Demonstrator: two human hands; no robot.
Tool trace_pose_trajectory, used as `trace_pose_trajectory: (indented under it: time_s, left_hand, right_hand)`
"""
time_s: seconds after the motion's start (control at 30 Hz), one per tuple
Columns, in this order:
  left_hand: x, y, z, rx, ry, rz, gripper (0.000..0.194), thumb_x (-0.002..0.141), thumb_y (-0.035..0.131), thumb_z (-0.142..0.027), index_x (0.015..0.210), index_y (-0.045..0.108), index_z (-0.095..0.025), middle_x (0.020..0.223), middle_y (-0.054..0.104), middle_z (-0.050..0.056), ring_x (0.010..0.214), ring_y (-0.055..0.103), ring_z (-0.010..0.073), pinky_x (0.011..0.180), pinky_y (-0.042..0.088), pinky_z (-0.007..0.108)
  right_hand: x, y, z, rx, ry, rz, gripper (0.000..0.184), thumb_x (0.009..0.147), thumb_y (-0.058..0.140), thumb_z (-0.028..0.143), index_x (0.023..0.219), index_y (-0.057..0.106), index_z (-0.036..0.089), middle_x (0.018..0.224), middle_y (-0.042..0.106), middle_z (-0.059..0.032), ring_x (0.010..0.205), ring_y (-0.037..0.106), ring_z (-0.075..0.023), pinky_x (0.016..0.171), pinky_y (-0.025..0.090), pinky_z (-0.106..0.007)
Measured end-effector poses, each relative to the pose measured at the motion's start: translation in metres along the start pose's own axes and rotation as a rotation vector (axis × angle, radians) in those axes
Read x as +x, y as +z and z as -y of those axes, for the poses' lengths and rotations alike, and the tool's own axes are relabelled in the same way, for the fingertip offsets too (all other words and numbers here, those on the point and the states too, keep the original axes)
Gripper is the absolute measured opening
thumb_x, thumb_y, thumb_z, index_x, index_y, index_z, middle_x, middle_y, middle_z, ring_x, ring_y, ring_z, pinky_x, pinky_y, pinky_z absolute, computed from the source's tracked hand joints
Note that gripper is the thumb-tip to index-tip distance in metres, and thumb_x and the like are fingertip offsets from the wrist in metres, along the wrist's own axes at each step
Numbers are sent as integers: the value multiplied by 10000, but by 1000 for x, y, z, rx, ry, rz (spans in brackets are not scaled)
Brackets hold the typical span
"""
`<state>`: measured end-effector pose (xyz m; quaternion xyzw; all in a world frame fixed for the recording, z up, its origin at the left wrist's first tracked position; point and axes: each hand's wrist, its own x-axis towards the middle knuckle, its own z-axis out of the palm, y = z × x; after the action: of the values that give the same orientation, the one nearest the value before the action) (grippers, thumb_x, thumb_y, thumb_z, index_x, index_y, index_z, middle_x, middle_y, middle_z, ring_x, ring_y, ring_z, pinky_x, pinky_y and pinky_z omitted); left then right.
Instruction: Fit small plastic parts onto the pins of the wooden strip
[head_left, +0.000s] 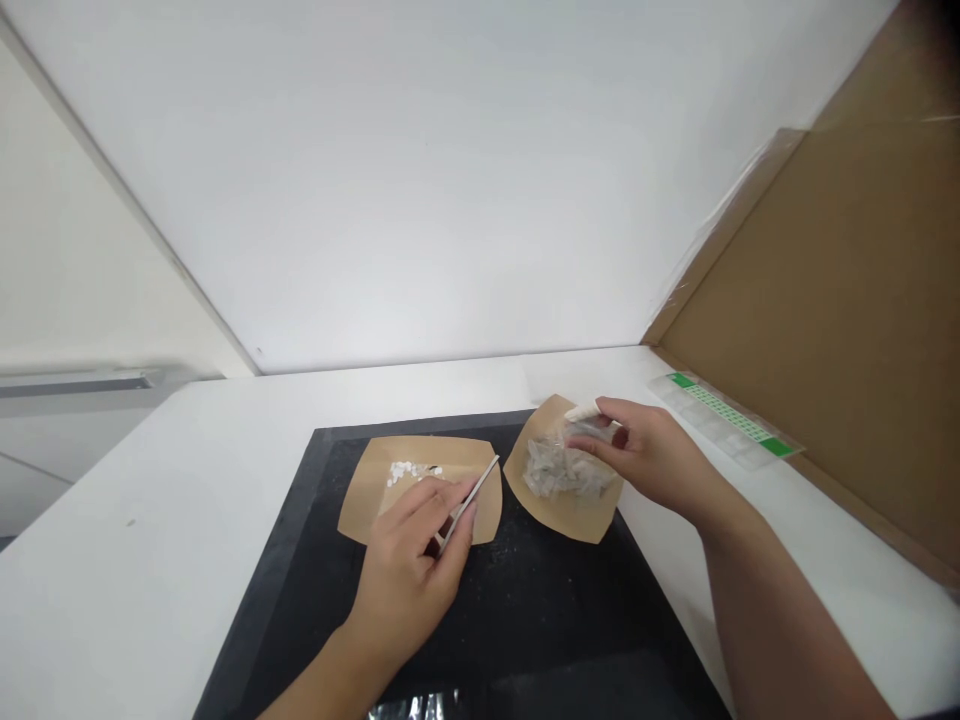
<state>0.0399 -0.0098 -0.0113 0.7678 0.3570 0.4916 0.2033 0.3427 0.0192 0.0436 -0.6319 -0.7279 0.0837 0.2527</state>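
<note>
The thin grey-white strip [471, 502] sits pinched between the thumb and fingers of the left hand [405, 560], tilted toward 1 o'clock over the right part of the left kraft-paper tray [360, 500]. That tray lies at 11 o'clock on the black board [525, 610], 12 being away from the person; small white flakes [405, 468] lie in it. The right hand [652, 455] is half-curled at the right kraft-paper tray [577, 525], at 1 o'clock, fingertips at the clear plastic pieces [551, 470]; I cannot tell whether it grips any. Its index fingertip seems to wear a cream finger cot [583, 411].

The step in hand looks like steadying the strip while fingering the plastic; lifting 1 piece would call for a light, separating pinch.

The board rests on a white tabletop [90, 560]. Beyond it, a green-labelled clear strip pack [724, 415] lies at 2 o'clock beside a cardboard panel [862, 300]; a white wall [450, 180] rises at 12.
</note>
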Motion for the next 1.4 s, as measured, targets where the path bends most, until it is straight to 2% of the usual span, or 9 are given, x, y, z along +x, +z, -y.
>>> trace_pose_trajectory:
  time_s: [0.17,0.27,0.5,0.97,1.23,1.4]
  left_hand:
    - [0,0,1,2,0,4,365,987,620,-122,1315,709,-256,971,713,51,677,659,119,512,528,200]
    - [-1,0,0,-3,3,6,372,986,622,-122,1320,705,-262,977,711,51,719,677,127,527,536,197]
    - [-1,0,2,-11,-1,4,364,990,618,-138,1324,704,-252,973,715,57,674,649,119,495,513,191]
    - [0,-1,1,-3,-24,15,343,1000,615,-161,1313,709,-266,984,711,37,696,677,108,543,536,189]
    - [0,0,1,-12,-22,8,343,1003,610,-162,1317,706,-258,987,711,44,688,668,111,537,531,194]
    - [0,-1,1,-11,-29,18,346,1005,610,-165,1324,700,-264,1010,711,45,726,684,117,559,540,193]
  right_hand:
    - [-1,1,-1,1,-15,0,438,947,649,524,709,408,247,635,527,29,579,488,-165,544,362,-299]
    - [-1,1,-2,16,-17,19,389,940,661,485,729,436,247,654,558,32,583,515,-164,555,383,-297]
    - [-1,1,-5,50,-14,20,360,924,674,488,751,468,248,703,621,12,613,570,-180,582,424,-305]
    - [1,2,-7,110,-6,-25,487,958,630,585,714,389,239,645,501,32,555,444,-142,520,331,-277]
    - [1,2,-5,84,-21,-40,450,959,623,582,728,443,242,648,543,27,553,477,-152,525,336,-283]
    - [0,3,-7,68,-23,-39,358,969,614,471,738,459,245,664,608,17,531,500,-151,512,325,-283]
